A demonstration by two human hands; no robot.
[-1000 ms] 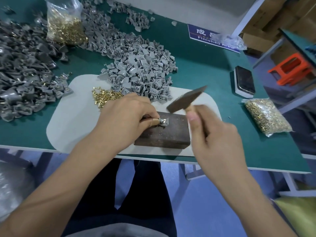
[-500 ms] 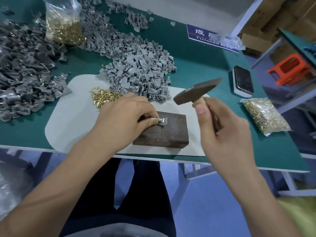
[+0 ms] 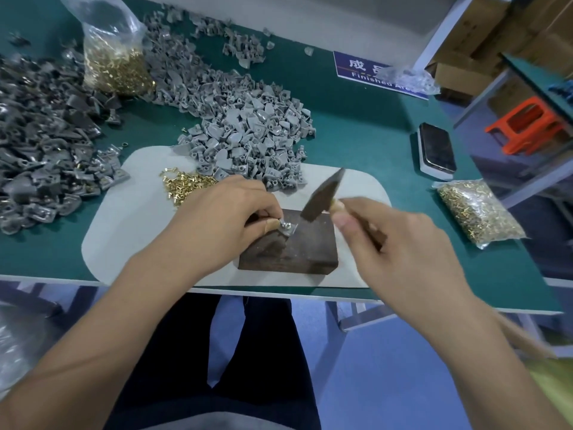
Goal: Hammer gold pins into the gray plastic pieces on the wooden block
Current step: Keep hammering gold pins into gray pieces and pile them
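Wooden block [image 3: 291, 246]: dark, rectangular, lying on the pale gray mat [image 3: 124, 218] at lower centre of the frame, near the front edge of the green table [image 3: 356, 125].

Gray plastic piece [image 3: 286, 228]: resting on the upper left part of the block's top face, with a pin seated in it; pin detail too small to resolve.

Left hand [image 3: 217, 225]: fingers curled, thumb and fingertips pinching the plastic piece and pressing it against the block.

Right hand [image 3: 400, 243]: closed around the wooden handle of the hammer [image 3: 322, 195], motion-blurred. Hammer head dark, tilted, lower end just above the block's upper right edge, close to the held piece; contact with the piece not discernible.

Loose gold pins [image 3: 186, 184]: small heap on the mat, just left of the left hand.

Pile of light gray plastic pieces [image 3: 248, 135]: centre of the frame, spilling onto the mat's upper edge.

Pile of darker gray pieces [image 3: 40, 144]: left of the frame.

Open bag of gold pins [image 3: 114, 57]: upper left, upright.

Second bag of pins [image 3: 477, 212]: right, lying flat on the table.

Phone [image 3: 436, 150]: on a white base, right of centre.

Blue sign [image 3: 369, 69]: upper right, partly covered by clear plastic.
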